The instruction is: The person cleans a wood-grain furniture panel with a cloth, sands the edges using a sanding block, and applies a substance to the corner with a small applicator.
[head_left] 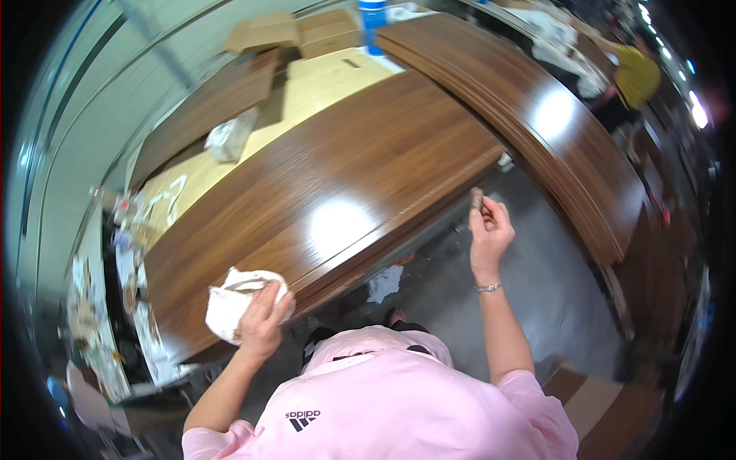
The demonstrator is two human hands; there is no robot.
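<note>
While the left hand [261, 318] presses a crumpled white rag [234, 303] onto the near edge of the glossy walnut panel [337, 176], the right hand [488, 234] pinches 1 small brown stick [476, 199] beyond its right corner; wiping looks unfinished.

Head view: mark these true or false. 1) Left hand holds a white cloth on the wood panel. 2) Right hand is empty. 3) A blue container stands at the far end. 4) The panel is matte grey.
1) True: the left hand presses a white cloth on the wood panel.
2) False: the right hand grips a small brown object in its fingers.
3) True: blue container.
4) False: it is glossy brown.
</note>
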